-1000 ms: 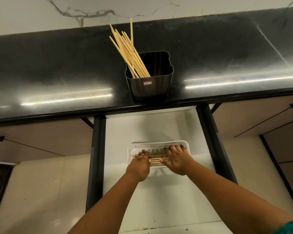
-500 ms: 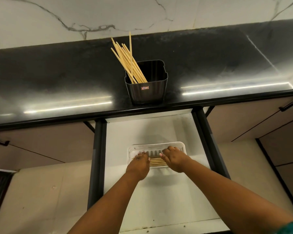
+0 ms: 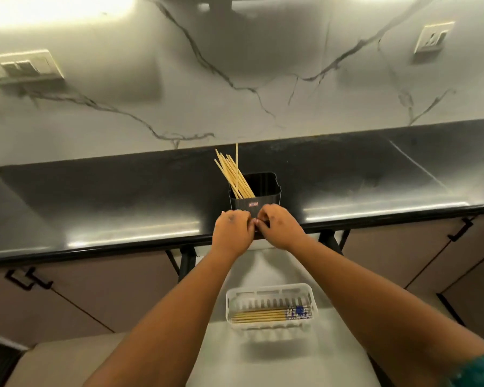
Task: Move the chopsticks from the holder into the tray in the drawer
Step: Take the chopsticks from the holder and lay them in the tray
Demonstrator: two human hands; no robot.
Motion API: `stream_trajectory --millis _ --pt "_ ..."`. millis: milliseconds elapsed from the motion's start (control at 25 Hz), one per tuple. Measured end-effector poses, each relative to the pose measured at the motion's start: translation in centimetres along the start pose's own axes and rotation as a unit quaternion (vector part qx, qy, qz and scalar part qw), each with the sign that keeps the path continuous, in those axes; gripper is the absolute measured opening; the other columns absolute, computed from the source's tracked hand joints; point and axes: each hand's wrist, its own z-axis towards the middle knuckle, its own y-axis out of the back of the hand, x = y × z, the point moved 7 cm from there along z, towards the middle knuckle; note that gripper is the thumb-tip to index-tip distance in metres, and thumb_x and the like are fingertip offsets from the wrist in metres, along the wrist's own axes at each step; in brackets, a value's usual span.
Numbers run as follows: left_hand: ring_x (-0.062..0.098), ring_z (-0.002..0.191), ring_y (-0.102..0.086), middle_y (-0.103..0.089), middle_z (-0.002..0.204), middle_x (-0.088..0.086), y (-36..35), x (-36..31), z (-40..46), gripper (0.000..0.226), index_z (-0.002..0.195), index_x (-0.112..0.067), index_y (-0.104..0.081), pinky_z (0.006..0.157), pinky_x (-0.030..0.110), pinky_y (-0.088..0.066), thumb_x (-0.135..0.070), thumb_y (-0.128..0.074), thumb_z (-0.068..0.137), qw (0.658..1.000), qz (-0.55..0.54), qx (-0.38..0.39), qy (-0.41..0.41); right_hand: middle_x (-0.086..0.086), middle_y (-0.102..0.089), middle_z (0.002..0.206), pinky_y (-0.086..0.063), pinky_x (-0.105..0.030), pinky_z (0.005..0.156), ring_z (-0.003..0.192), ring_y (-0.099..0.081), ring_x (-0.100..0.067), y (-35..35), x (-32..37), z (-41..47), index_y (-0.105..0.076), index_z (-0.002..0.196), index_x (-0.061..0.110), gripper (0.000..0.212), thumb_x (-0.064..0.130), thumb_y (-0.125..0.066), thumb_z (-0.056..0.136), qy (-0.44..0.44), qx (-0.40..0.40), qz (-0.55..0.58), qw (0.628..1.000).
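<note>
A black square holder (image 3: 264, 192) stands near the counter's front edge, with several pale wooden chopsticks (image 3: 231, 174) leaning out to its left. My left hand (image 3: 231, 231) and my right hand (image 3: 280, 227) are side by side in front of the holder's base, fingers curled, fingertips nearly meeting. I cannot tell whether they touch the holder. Below, a white slotted tray (image 3: 268, 291) lies in the open drawer (image 3: 266, 266) and holds several chopsticks (image 3: 260, 315) laid flat, with blue-patterned ends pointing right.
The glossy black counter (image 3: 109, 196) runs the full width under a marble wall with sockets (image 3: 25, 67). Closed cabinet fronts with black handles (image 3: 28, 280) flank the drawer on both sides.
Both hands have left the tray in the drawer and risen to the front of the holder on the counter. The camera has tilted up, showing more wall.
</note>
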Motion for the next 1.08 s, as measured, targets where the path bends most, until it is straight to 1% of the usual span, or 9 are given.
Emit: stream_trajectory --millis 120,200,320,440,600,680,800,880,1080 --pt "0.028 0.088 -0.059 -0.066 0.089 0.012 3.3 -0.2 3.6 0.021 0.085 -0.011 -0.062 0.072 0.038 -0.044 -0.026 -0.048 0.091 0.998 -0.030 -0.041 0.037 -0.005 -0.056 0.086 -0.045 -0.031 0.067 0.071 -0.052 -0.012 3.0 2.8 3.9 -0.057 0.081 0.012 0.016 0.022 -0.053 0.093 0.005 -0.024 0.036 0.999" --pt "0.026 0.102 -0.055 -0.065 0.105 0.010 4.5 0.0 5.6 0.025 0.111 -0.013 -0.061 0.081 0.038 -0.046 -0.022 -0.050 0.091 0.994 -0.084 -0.052 0.056 -0.001 -0.056 0.091 -0.045 -0.026 0.070 0.076 -0.053 -0.010 4.3 3.1 6.4 -0.060 0.089 0.015 0.005 0.017 -0.057 0.090 -0.006 -0.049 0.068 0.996" --pt "0.026 0.114 -0.050 -0.061 0.120 0.008 4.6 1.4 7.9 0.043 0.133 -0.015 -0.047 0.088 0.034 -0.042 -0.018 -0.052 0.091 0.986 -0.130 -0.058 0.083 0.002 -0.056 0.102 -0.042 -0.024 0.077 0.090 -0.054 -0.011 4.3 1.8 10.1 -0.061 0.110 0.015 0.023 0.018 -0.059 0.088 -0.063 -0.034 0.113 0.991" --pt "0.023 0.122 -0.047 -0.061 0.123 0.004 3.0 4.1 8.6 0.044 0.133 -0.017 -0.047 0.087 0.028 -0.036 -0.017 -0.054 0.090 0.974 -0.176 -0.077 0.123 0.003 -0.058 0.106 -0.044 -0.024 0.076 0.093 -0.054 -0.011 2.2 -0.9 13.4 -0.060 0.119 0.014 0.032 0.022 -0.061 0.088 -0.138 0.045 0.098 0.985" --pt "0.020 0.126 -0.047 -0.059 0.129 0.002 0.2 7.2 8.8 0.042 0.132 -0.017 -0.050 0.093 0.024 -0.033 -0.011 -0.053 0.091 0.960 -0.206 -0.100 0.164 -0.008 -0.068 0.101 -0.047 -0.023 0.060 0.080 -0.063 -0.015 -2.3 -3.1 16.0 -0.066 0.097 0.005 0.013 0.013 -0.065 0.087 -0.171 0.183 -0.057 0.966" --pt "0.019 0.125 -0.049 -0.060 0.129 0.002 -0.5 7.5 9.0 0.041 0.131 -0.017 -0.051 0.095 0.024 -0.034 -0.011 -0.053 0.091 0.962 -0.200 -0.111 0.152 -0.009 -0.067 0.101 -0.046 -0.025 0.063 0.079 -0.062 -0.015 -3.3 -3.5 17.1 -0.064 0.095 0.005 0.014 0.017 -0.065 0.088 -0.178 0.200 -0.073 0.961" --pt "0.016 0.122 -0.051 -0.062 0.125 0.000 -1.1 7.7 9.3 0.038 0.128 -0.018 -0.053 0.092 0.024 -0.036 -0.012 -0.055 0.090 0.960 -0.197 -0.135 0.149 -0.010 -0.067 0.107 -0.051 -0.034 0.088 0.097 -0.064 -0.020 -4.2 -3.8 18.5 -0.064 0.110 0.007 0.026 0.024 -0.064 0.090 -0.192 0.235 -0.026 0.952" --pt "0.016 0.120 -0.051 -0.062 0.125 0.000 -1.5 7.9 9.1 0.038 0.127 -0.018 -0.054 0.091 0.023 -0.036 -0.013 -0.056 0.090 0.957 -0.198 -0.139 0.158 -0.009 -0.066 0.111 -0.049 -0.040 0.097 0.103 -0.063 -0.021 -4.5 -3.8 18.7 -0.063 0.113 0.008 0.028 0.025 -0.063 0.090 -0.188 0.248 -0.015 0.950" --pt "0.014 0.119 -0.051 -0.063 0.123 -0.002 -1.3 7.8 9.1 0.037 0.126 -0.019 -0.054 0.090 0.022 -0.035 -0.017 -0.058 0.089 0.956 -0.204 -0.143 0.154 -0.006 -0.067 0.106 -0.051 -0.034 0.090 0.096 -0.064 -0.017 -3.3 -4.3 18.7 -0.062 0.112 0.010 0.026 0.021 -0.066 0.088 -0.170 0.179 0.041 0.968"
